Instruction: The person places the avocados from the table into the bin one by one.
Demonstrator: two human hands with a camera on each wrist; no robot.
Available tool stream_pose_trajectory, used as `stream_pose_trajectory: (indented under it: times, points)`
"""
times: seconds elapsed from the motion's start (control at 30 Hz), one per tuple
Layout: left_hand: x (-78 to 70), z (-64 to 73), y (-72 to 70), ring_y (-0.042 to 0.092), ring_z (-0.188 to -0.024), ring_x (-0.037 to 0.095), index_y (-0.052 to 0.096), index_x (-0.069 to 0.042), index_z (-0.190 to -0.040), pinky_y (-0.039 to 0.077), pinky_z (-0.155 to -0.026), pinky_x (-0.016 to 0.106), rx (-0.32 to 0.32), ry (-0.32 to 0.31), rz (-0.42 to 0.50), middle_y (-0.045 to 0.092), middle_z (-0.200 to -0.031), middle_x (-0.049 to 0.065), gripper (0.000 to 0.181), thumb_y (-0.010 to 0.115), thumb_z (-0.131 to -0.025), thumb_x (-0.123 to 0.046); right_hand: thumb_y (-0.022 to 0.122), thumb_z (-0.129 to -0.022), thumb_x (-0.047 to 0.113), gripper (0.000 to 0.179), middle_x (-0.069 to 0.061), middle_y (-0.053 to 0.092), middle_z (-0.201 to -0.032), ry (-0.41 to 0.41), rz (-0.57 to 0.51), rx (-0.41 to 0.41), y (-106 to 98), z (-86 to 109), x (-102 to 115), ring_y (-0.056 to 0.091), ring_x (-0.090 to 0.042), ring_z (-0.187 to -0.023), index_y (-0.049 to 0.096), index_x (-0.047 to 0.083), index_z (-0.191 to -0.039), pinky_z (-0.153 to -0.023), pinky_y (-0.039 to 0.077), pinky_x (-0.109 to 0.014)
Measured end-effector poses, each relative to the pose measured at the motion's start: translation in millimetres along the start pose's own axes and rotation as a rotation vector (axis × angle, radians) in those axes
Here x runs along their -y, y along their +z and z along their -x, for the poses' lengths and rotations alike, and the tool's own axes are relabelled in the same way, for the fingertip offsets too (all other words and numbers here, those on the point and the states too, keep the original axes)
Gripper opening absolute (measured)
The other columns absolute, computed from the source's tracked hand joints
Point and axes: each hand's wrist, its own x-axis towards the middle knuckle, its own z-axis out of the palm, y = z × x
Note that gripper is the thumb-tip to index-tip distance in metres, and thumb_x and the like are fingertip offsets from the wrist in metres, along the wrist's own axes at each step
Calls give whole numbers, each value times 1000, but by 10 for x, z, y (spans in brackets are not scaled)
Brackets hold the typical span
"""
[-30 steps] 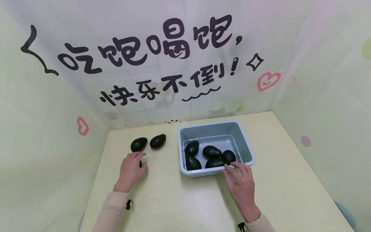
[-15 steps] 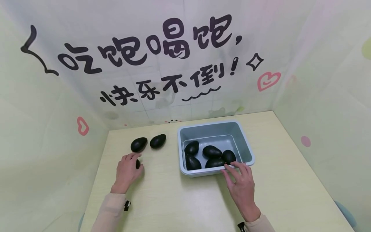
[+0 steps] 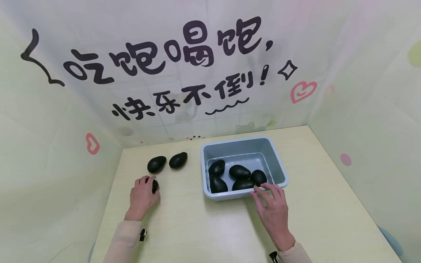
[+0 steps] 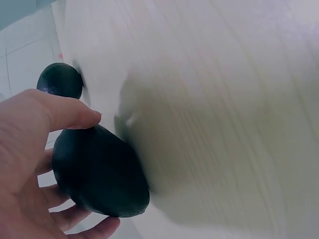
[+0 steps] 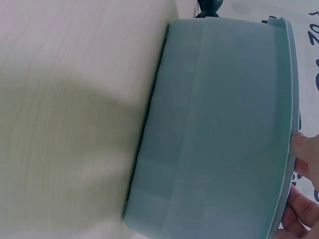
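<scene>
Near the left side of the table, my left hand curls around a dark avocado, thumb on one side and fingers on the other. In the head view only part of that avocado shows past the fingers. My right hand pinches the front rim of a grey-blue plastic bin, thumb outside and fingertips over the edge. Several avocados, one of them a rounder-looking avocado, lie in the front half of the bin. Two loose avocados rest on the table just beyond my left hand.
The pale wooden table ends at the back against a printed cloth wall with large dark characters. Cloth walls also stand at both sides. A stretch of bare tabletop lies between my left hand and the bin.
My left hand has shifted slightly left and toward me, and its fingers have closed around the avocado. The right hand stays on the bin's rim. The head view has shifted very slightly.
</scene>
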Motion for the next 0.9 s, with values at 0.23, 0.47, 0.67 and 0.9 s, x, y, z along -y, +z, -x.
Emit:
stream_pose_trajectory:
  times: [0.23, 0.47, 0.67, 0.9]
  points:
    - [3, 8, 0, 52, -128, 61, 56, 7, -142, 55, -86, 72, 12, -31, 8, 57, -140, 37, 57, 71, -93, -17, 95, -72, 7, 35, -13, 72, -109, 3, -2, 0, 7, -5, 11, 63, -38, -105, 85, 7, -105, -114, 48, -53]
    - [-8, -8, -4, 50, -131, 59, 51, 10, -144, 55, -89, 72, 5, -78, 47, 55, -142, 37, 62, 72, -93, -18, 93, -77, 12, 30, -14, 72, -111, 21, -11, 15, 3, -2, 12, 63, -38, -106, 84, 6, -105, -108, 48, -62]
    - [1, -4, -21, 52, -129, 59, 55, 6, -142, 54, -90, 73, 10, -69, 40, 57, -141, 36, 57, 72, -93, -19, 93, -76, 10, 31, -15, 72, -111, 28, -13, 23, -14, -7, 25, 63, -40, -106, 84, 6, -105, -110, 47, -59]
    - [-4, -7, -75, 52, -130, 59, 57, 5, -142, 53, -96, 73, 43, -86, 64, 56, -142, 36, 56, 71, -93, -18, 93, -76, 8, 31, -16, 72, -110, 40, -18, 28, -26, -13, 38, 63, -40, -107, 84, 5, -105, -112, 48, -59]
